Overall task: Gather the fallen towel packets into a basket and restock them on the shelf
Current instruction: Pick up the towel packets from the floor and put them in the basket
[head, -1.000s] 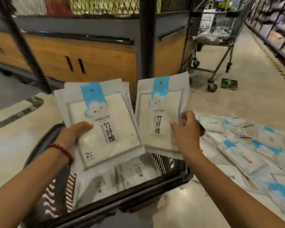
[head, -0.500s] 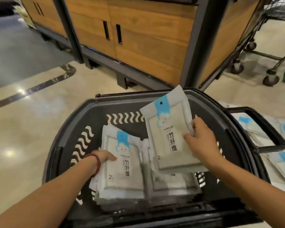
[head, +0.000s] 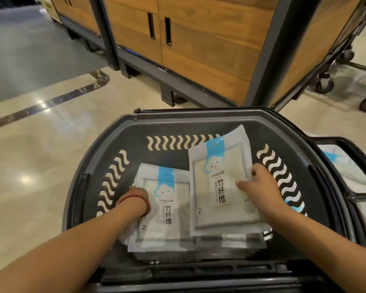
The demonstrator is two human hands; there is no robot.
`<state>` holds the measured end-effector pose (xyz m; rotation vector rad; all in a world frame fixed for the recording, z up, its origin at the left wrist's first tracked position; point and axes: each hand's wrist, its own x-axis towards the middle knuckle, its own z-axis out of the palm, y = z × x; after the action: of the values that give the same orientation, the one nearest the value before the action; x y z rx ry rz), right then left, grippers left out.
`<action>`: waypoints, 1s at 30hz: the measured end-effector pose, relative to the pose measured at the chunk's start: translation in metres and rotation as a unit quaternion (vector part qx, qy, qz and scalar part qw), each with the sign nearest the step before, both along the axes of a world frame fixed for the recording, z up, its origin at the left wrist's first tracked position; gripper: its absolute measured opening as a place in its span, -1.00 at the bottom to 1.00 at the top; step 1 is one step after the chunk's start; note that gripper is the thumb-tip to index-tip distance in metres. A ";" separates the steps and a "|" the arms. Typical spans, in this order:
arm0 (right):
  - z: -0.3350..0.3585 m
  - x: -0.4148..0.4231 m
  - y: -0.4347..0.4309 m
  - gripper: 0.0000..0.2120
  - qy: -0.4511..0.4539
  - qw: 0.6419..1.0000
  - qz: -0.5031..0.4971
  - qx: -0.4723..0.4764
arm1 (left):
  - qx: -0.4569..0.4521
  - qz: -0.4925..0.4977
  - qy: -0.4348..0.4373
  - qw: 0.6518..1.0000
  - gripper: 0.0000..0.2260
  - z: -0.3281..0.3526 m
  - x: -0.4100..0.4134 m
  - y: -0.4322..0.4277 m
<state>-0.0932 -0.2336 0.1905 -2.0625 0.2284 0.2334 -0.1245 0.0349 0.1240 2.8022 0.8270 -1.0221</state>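
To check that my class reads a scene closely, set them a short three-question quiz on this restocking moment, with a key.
1. True or false: the basket is empty.
2. What does the right hand grip? A) a packet B) the basket handle C) nothing
3. Which wrist wears the red bracelet?
Key: 1 false, packets lie in it; 2 A; 3 the left.
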 end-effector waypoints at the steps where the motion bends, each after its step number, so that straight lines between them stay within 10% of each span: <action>1: 0.001 0.000 0.003 -0.84 0.017 1.000 -0.003 0.025 | -0.002 -0.036 -0.016 0.999 -0.50 0.011 0.000 0.000; 10: -0.024 -0.013 0.078 -0.79 0.175 0.972 0.019 0.154 | 0.122 -0.164 -0.375 0.904 -0.55 0.108 -0.056 0.049; 15: -0.041 -0.019 0.103 -0.70 0.237 0.948 0.177 -0.119 | 0.071 -0.048 -0.310 0.947 -0.33 0.096 -0.072 0.059; 18: -0.046 -0.027 0.115 -0.45 0.127 0.868 0.349 -0.329 | 0.066 -0.040 -0.330 0.941 -0.33 0.093 -0.075 0.059; 22: -0.065 -0.033 0.141 -0.22 -0.012 0.706 0.621 -0.341 | 0.092 -0.051 -0.363 0.926 -0.37 0.094 -0.074 0.053; 30: -0.106 -0.045 0.175 -0.16 -0.042 0.577 0.709 -0.404 | 0.071 -0.027 -0.400 0.913 -0.47 0.093 -0.078 0.053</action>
<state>-0.1378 -0.0584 0.0847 -2.6113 -1.8141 1.1518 -0.2025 0.0881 0.2172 2.9373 0.7095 0.2398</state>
